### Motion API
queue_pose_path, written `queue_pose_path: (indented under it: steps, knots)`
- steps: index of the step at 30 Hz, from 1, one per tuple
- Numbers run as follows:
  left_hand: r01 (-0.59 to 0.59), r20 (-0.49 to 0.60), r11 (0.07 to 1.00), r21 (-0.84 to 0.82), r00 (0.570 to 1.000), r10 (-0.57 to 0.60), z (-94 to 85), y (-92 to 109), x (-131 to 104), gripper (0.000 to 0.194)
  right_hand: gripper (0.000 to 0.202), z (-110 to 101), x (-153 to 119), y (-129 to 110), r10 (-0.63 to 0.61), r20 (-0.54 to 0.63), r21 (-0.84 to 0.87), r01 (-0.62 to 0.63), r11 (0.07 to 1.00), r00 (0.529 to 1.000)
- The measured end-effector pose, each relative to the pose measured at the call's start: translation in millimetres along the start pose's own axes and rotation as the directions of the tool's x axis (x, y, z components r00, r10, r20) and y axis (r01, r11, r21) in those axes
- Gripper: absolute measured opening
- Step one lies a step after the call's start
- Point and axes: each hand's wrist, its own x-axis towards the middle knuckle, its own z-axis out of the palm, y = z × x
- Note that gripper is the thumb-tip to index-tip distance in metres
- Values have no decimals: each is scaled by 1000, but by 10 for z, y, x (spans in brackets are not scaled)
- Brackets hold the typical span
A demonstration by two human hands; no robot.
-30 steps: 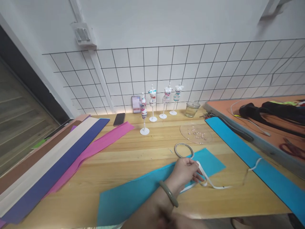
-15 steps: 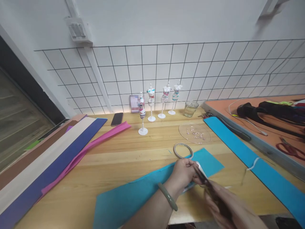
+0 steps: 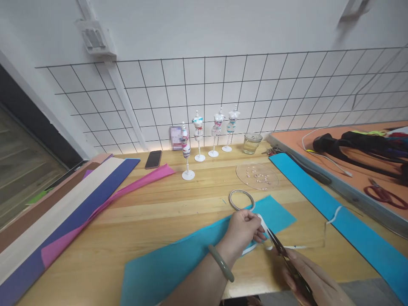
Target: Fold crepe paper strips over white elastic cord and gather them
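The left hand (image 3: 244, 228) is pinching a white ribbon (image 3: 262, 222) over a turquoise fabric strip (image 3: 178, 259), which is lying near the desk's (image 3: 105, 240) front edge. By that edge, farther right, the right hand (image 3: 307, 275) is gripping dark scissors (image 3: 279, 246), their tips meeting the ribbon just beside the left fingertips! Four miniature dress forms (image 3: 198, 132) are standing toward the back edge.

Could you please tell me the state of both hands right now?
Left hand: closed, pinching the white ribbon.
Right hand: closed, holding the dark scissors.
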Motion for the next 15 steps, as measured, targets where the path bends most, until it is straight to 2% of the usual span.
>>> queue_pose_path:
  steps: [3,5,7,10,15]
  knots:
    - [5,1,1000,1,1000,-5,3,9,-4,13,48,-120,-95,-63,189,67,-43,-187,981,980]
    - [-1,-3,1000,-3,1000,1,4,7,-1,13,46,-213,-240,-117,250,90,-53,-246,968,964]
    - [-5,-11,1000,-8,1000,5,3,-3,7,15,47,-261,-392,-164,247,95,-36,-245,969,964]
    - [-8,-26,1000,-6,1000,7,0,-23,25,19,51,-223,-516,-210,228,89,-2,-229,974,970]
    - [-10,-62,1000,-27,998,8,1,-40,44,23,55,-101,-425,-187,198,122,127,-213,969,973]
